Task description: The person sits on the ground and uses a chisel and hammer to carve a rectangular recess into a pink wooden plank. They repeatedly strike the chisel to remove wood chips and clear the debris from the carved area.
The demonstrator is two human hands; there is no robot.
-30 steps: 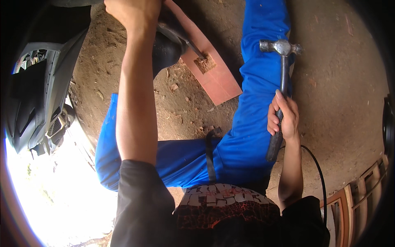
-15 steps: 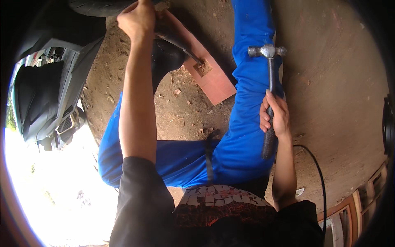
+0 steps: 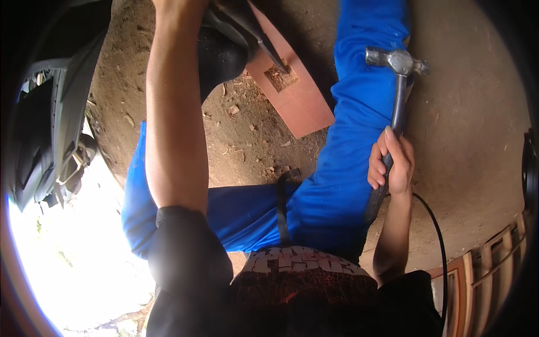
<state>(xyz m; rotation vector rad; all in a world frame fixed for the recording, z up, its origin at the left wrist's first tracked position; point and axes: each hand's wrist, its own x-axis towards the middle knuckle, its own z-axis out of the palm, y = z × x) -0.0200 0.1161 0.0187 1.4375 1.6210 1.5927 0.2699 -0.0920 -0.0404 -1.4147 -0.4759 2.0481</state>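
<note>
My right hand (image 3: 393, 163) is wrapped around the dark handle of a ball-peen hammer (image 3: 400, 62), whose metal head is held over my right thigh. A reddish wooden board (image 3: 306, 112) lies on the ground between my legs, with a rough rectangular hole (image 3: 275, 81) cut into it. The blade of a chisel (image 3: 269, 48) slants down to the hole's right side. The upper edge cuts off most of my left hand (image 3: 179, 4) and the chisel's top. The chisel's shifting tip and the earlier closed fist indicate that this hand holds it.
A black boot-like shape (image 3: 222, 56) rests beside the board's left edge. Wood chips (image 3: 233, 110) litter the dirt floor. A dark motorbike (image 3: 39, 135) stands at the left. A black cable (image 3: 435, 224) curves at the right, near wooden frames (image 3: 488, 269).
The chisel tip has shifted toward the right side of the hole. My right hand and the hammer sit farther right, with the head tilted. My left hand has slipped mostly past the upper edge.
</note>
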